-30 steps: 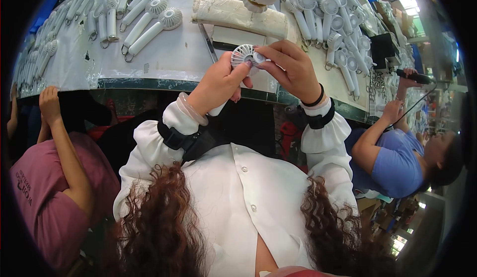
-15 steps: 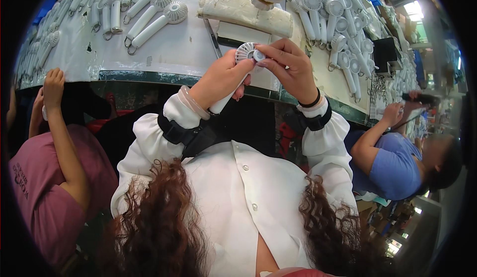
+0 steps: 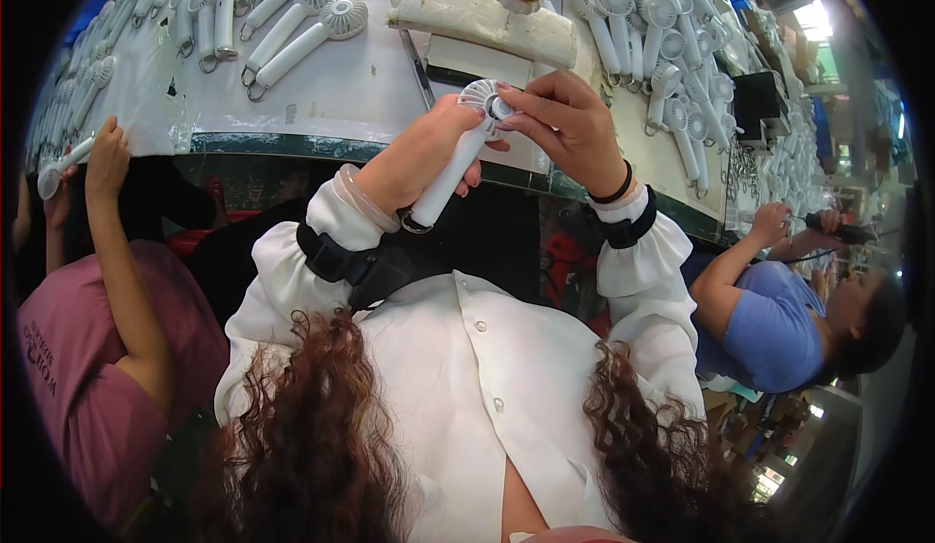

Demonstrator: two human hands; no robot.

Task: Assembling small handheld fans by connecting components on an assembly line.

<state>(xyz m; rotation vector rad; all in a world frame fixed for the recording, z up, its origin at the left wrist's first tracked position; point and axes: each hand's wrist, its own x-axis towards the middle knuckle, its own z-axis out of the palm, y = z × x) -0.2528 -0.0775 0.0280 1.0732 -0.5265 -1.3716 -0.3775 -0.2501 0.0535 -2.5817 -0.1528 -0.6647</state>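
Note:
Just over the table's near edge, my left hand [image 3: 421,150] grips a white handheld fan [image 3: 452,177]. The fan is tilted, its round slotted head pointing away from me and its handle running down toward my lap, with a metal ring at the end. My left thumb presses near the base of the head. At the centre of that head, my right hand [image 3: 573,126] pinches a small round white piece [image 3: 502,109] between thumb and fingertips. Whether this piece is seated in the head or apart from it, I cannot tell.
Beyond my hands lies a wrapped cream bolster [image 3: 482,19], with a thin dark metal tool [image 3: 417,70] beside it. White fans [image 3: 297,51] lie at left; more fans [image 3: 672,51] are heaped at right near a black box [image 3: 758,105]. People sit on both sides.
My left hand has shifted slightly left and the fan has turned, showing more of its handle. My right fingers stay at the fan's head. The person at left now shows a fan in hand.

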